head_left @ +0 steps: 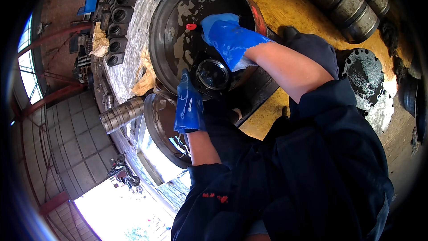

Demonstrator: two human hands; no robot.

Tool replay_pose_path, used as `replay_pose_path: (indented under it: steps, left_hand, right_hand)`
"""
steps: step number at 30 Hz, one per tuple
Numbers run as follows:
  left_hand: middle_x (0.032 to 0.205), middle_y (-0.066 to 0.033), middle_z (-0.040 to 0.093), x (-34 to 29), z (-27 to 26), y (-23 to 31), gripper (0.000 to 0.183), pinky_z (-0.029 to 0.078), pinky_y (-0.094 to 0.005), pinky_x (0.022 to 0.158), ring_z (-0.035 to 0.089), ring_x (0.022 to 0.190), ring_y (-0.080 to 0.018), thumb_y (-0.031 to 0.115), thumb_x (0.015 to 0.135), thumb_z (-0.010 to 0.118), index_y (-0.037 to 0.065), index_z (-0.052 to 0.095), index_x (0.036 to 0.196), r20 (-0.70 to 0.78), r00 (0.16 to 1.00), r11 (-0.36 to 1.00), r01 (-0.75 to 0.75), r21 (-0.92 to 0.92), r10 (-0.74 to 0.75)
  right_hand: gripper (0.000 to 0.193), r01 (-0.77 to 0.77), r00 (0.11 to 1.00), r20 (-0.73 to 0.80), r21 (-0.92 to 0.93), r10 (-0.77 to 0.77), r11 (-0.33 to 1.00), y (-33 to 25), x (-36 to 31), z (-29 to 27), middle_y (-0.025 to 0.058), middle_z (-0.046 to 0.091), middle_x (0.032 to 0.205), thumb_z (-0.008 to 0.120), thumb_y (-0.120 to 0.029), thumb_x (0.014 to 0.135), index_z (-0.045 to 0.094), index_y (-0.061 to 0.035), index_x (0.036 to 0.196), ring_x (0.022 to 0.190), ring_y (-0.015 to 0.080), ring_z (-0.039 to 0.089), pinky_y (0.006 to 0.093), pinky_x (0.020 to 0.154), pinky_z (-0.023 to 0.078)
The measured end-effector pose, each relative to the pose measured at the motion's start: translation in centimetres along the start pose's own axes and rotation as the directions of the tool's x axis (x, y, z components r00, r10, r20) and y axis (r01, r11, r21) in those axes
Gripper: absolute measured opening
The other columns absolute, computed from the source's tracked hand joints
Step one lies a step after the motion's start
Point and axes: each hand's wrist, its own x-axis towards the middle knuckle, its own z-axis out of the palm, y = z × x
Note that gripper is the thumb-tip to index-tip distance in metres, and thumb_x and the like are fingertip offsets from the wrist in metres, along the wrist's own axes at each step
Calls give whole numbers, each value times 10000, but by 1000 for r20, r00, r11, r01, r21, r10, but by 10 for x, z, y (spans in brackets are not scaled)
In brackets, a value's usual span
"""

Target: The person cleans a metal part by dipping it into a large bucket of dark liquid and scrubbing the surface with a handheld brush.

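Note:
A wide dark round basin (157, 40) holds dark liquid with pale patches on its surface. My left hand (189, 102), in a blue rubber glove, grips a dark, wet metal part with a round bore (212, 74) at the basin's near side. Its thumb lies along the part's edge; the other fingers are hidden. My right hand (229, 38), also blue-gloved, is over the basin just beyond the part, with its fingers curled down. What those fingers hold, if anything, is hidden. A small red piece (191, 27) shows just left of the right glove; I cannot tell whether it belongs to a held tool.
Several dark metal parts with round bores (119, 15) stand in a row at the left. A second round basin (154, 122) sits nearer, beside a ribbed metal cylinder (121, 114). Large ribbed cylinders (339, 2) lie at the upper right, notched round plates (364, 76) at the right.

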Motion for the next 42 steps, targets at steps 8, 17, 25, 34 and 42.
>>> replay_pose_path:
  steps: [8,17,25,34,42]
  left_hand:
    - [1214,-203,603,5,-4,-5,381,498,-315,906,598,1095,-235,9,963,456,-74,451,1334,22,1000,997,13,73,-14]
    - [1217,-169,606,8,6,2,401,501,-326,890,609,1041,-226,224,1032,382,-52,492,1301,-62,969,929,209,-306,-238]
    - [1180,-143,631,16,1,-8,428,511,-324,865,622,1002,-236,293,1018,424,-30,535,1277,-13,985,931,159,-328,-173]
    - [1170,-139,636,9,-1,-5,433,513,-319,858,626,992,-226,299,1016,429,-35,541,1269,-40,987,957,140,-254,-155]
    - [1161,-136,640,-19,-10,-3,438,515,-315,852,630,983,-218,305,1015,434,-39,545,1262,-74,984,977,147,-157,-160]
  right_hand:
    - [295,-8,1000,17,-29,9,1000,-1,3,2,110,704,1000,614,-340,861,690,-194,1106,963,318,670,413,845,514]
    - [306,-24,999,29,-46,26,999,0,6,3,127,698,1016,614,-342,859,691,-168,1099,971,318,668,419,846,515]
    - [305,-17,1000,16,-148,20,989,1,18,15,134,697,1022,611,-345,859,696,-150,1078,973,336,663,437,842,514]
    - [313,-47,995,86,-83,54,995,-5,12,6,119,693,1059,612,-355,864,688,-173,1106,1003,326,658,443,872,501]
    - [301,-33,997,71,-57,37,998,-3,15,10,115,696,1044,612,-339,858,693,-173,1096,990,325,662,445,858,503]
